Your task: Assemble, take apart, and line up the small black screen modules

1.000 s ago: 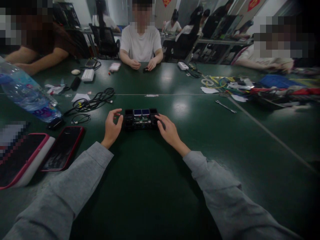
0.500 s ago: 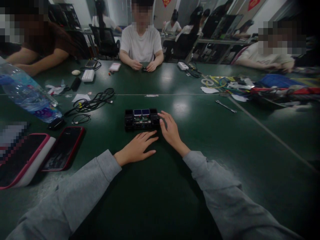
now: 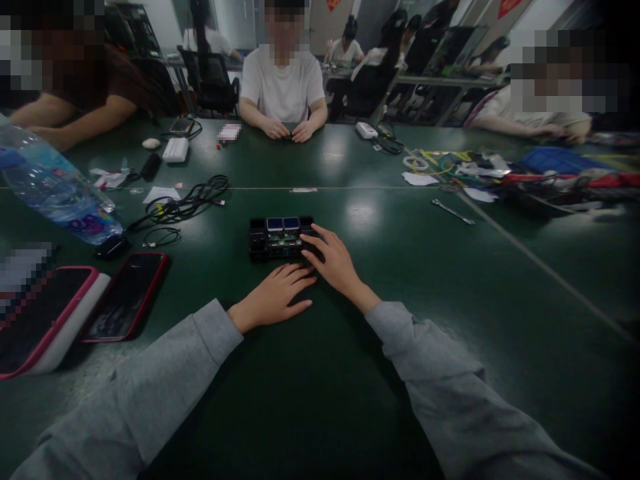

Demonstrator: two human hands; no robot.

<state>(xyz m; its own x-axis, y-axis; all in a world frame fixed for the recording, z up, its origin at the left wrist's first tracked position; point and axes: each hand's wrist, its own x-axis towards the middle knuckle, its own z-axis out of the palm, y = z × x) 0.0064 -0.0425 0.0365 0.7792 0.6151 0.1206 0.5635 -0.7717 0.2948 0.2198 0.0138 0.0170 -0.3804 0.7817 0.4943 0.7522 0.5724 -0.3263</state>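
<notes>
Head view: the dark green surface (image 3: 450, 313) fills most of the picture, with other people seated along its far edge and at both sides. A clear plastic water bottle (image 3: 55, 190) lies at the left, and two phones in red cases (image 3: 125, 297) sit near the left sleeve. A tangle of black cables (image 3: 187, 203) rests beyond them, well apart from the work, and a small wrench (image 3: 451, 213) lies to the right.

In the middle sits a small black device (image 3: 281, 238) with two blue panels on top and what looks like an exposed board below them. The right hand (image 3: 336, 261) lies over its right end, fingers curled loosely on the casing, touching rather than gripping. The left hand (image 3: 277, 297) lies flat and slack on the surface just in front of the device, fingertips near its front edge, holding nothing.

By my reading, the step in hand is settling or steadying the device. Any lift would call for a firmer hold at both ends.
</notes>
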